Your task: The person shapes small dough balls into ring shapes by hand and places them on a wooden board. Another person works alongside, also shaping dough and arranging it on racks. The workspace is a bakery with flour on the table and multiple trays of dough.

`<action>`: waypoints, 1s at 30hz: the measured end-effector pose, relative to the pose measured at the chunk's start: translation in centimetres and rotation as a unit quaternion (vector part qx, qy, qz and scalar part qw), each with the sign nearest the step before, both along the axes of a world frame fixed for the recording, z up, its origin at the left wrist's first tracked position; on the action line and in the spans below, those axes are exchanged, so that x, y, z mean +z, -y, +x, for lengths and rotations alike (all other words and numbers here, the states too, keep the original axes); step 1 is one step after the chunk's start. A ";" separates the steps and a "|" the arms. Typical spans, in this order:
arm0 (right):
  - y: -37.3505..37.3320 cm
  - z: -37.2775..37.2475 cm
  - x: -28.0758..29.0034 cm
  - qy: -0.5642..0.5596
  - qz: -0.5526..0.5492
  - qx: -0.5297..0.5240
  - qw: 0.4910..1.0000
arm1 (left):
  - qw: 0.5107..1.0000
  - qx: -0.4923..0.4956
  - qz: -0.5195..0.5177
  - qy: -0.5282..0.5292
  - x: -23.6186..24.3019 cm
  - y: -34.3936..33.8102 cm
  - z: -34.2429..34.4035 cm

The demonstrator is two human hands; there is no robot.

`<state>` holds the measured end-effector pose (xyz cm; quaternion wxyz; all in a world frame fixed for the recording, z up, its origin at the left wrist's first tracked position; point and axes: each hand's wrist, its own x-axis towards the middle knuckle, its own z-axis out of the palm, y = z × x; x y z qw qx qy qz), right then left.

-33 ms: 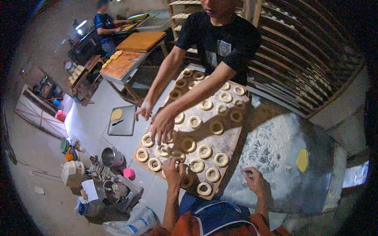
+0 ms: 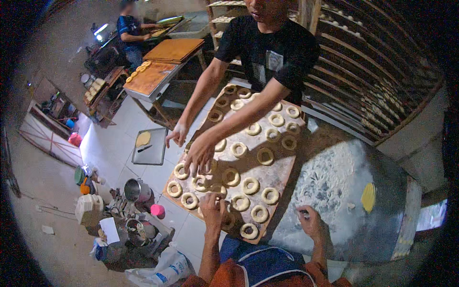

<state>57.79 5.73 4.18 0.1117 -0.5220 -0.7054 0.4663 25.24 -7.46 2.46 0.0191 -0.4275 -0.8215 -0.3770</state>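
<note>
A floured wooden board carries several pale dough rings in loose rows. My left hand is over its near left part, fingers closed at the edge of a dough ring; the fingers partly hide their contact with it. My right hand hovers right of the board by the floured table, its fingers loosely curled, thumb and forefinger apart, nothing visible in them. Across from me, a co-worker in a black shirt reaches over the board. One co-worker hand is low above the rings, the other beyond the board's left edge.
A yellow flat piece lies on the table's right side. Slatted racks stand behind. Left on the floor are a metal tray, a metal pot, a pink container and a white sack. Another person works far left.
The whole view has shifted slightly, so things appear a little further right. My hands and the co-worker's hands keep nearly the same places over the board and table.
</note>
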 end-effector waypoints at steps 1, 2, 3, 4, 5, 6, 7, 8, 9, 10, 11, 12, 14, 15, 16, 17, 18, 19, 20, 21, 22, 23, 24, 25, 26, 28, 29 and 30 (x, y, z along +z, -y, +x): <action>-0.1 0.7 -1.0 0.021 0.005 0.003 1.000 | 1.000 0.003 -0.001 0.004 -0.6 -0.1 0.0; 0.1 1.1 -0.6 0.051 0.005 0.003 0.999 | 1.000 0.003 -0.006 0.019 -0.7 -0.1 0.7; 0.2 1.5 -0.2 0.074 0.031 0.012 0.997 | 1.000 0.006 -0.006 0.024 -0.7 0.0 1.0; 0.1 1.6 0.0 0.093 0.060 0.021 0.994 | 1.000 0.010 -0.005 0.029 -0.7 -0.1 1.0; -0.1 1.4 0.8 0.087 0.079 0.022 0.993 | 0.999 0.012 -0.005 0.034 -0.2 -0.1 1.5; -0.1 1.8 1.2 0.081 0.099 0.024 0.992 | 0.999 0.018 0.013 0.042 -0.6 0.2 1.9; 0.0 2.8 1.1 0.100 0.100 0.013 0.990 | 0.998 0.035 0.015 0.050 -0.5 0.5 2.6; -0.3 3.4 0.8 0.110 0.108 0.002 0.988 | 0.997 0.051 0.024 0.049 0.3 0.4 2.9; -0.6 4.0 0.5 0.121 0.115 -0.010 0.986 | 0.995 0.058 0.034 0.078 0.9 0.8 3.5; -0.8 4.8 0.2 0.084 0.112 -0.006 0.990 | 0.991 0.064 0.044 0.108 1.5 1.2 4.2; -1.1 5.4 -0.2 0.044 0.111 -0.001 0.993 | 0.987 0.073 0.058 0.133 2.1 1.7 4.8; -1.3 6.3 -0.7 0.006 0.109 0.001 0.994 | 0.991 0.073 0.055 0.097 2.5 2.0 5.4; -1.6 8.9 -2.3 -0.054 0.113 0.006 0.992 | 0.996 0.074 0.050 0.026 3.0 2.5 7.0; -1.6 10.4 -2.7 -0.084 0.115 0.007 0.990 | 0.994 0.090 0.063 0.013 3.3 2.8 8.4; -1.6 12.3 -2.9 -0.092 0.091 -0.001 0.992 | 0.992 0.099 0.071 0.020 3.7 3.0 9.9; -0.9 13.7 -1.4 -0.099 0.064 -0.009 0.993 | 0.991 0.108 0.076 0.029 4.0 3.3 11.6; -0.4 15.2 -0.7 -0.106 0.037 -0.019 0.993 | 0.989 0.116 0.081 0.038 4.2 3.6 13.2; -0.1 17.1 -1.0 -0.104 0.044 -0.045 0.993 | 0.992 0.098 0.070 -0.023 3.9 4.1 14.6; 0.2 19.4 -1.9 -0.103 0.051 -0.072 0.991 | 0.991 0.093 0.090 0.016 3.8 4.3 16.5; 0.7 22.1 -2.9 -0.102 0.059 -0.105 0.987 | 0.989 0.081 0.111 0.054 3.6 3.8 18.8; 0.8 24.9 -4.7 -0.102 0.145 -0.109 0.978 | 0.985 0.071 0.130 0.093 3.4 3.7 21.1; 0.9 28.2 -7.2 -0.097 0.229 -0.116 0.962 | 0.988 0.037 0.118 0.093 2.7 3.8 23.3; 1.8 29.6 -7.4 -0.093 0.303 -0.118 0.941 | 0.994 0.014 0.059 0.094 1.0 4.4 25.3; 2.8 31.5 -7.3 -0.125 0.214 -0.152 0.957 | 0.991 -0.026 0.047 0.124 -0.7 5.0 27.3; 3.4 33.6 -8.0 -0.111 0.241 -0.172 0.949 | 0.986 -0.071 0.009 0.149 -2.3 5.0 29.7; 4.2 37.8 -10.1 -0.086 0.283 -0.209 0.932 | 0.983 -0.126 -0.112 0.071 -3.3 5.8 34.2; 4.6 39.7 -10.8 -0.121 0.272 -0.221 0.929 | 0.977 -0.141 -0.137 0.087 -4.8 6.6 36.2; 5.3 40.7 -10.6 -0.086 0.277 -0.232 0.928 | 0.969 -0.153 -0.163 0.102 -6.3 7.5 37.7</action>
